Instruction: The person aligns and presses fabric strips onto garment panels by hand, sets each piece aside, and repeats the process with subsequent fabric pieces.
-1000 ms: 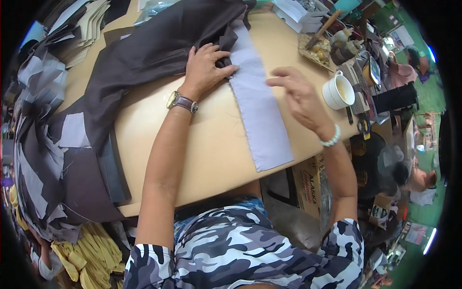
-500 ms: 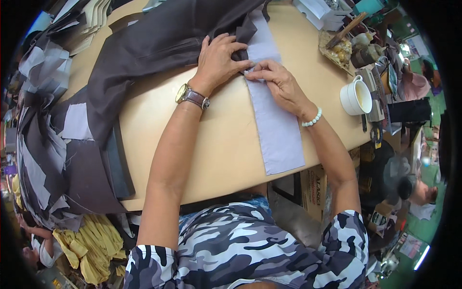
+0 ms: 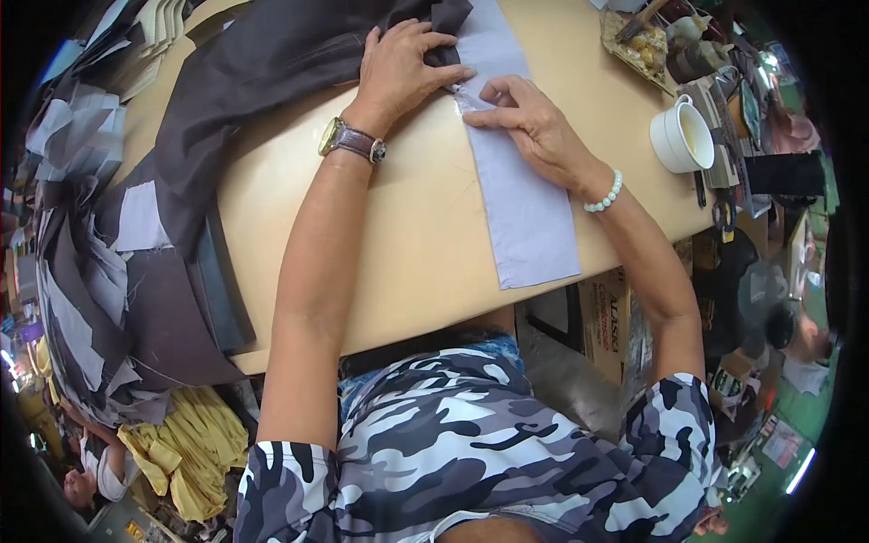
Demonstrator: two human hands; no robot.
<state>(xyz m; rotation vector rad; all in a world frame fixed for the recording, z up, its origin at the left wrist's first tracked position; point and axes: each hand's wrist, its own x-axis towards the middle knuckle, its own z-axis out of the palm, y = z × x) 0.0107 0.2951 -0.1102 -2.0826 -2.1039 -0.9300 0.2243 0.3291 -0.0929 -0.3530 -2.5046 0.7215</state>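
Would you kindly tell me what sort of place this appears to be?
Probably a sewing or garment workshop: dark cloth and a pale lavender strip lie on the worktable, and cut fabric pieces hang bunched at its left end.

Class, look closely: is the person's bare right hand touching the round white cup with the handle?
Apart: the head view shows bare tan tabletop between the right hand and the white cup.
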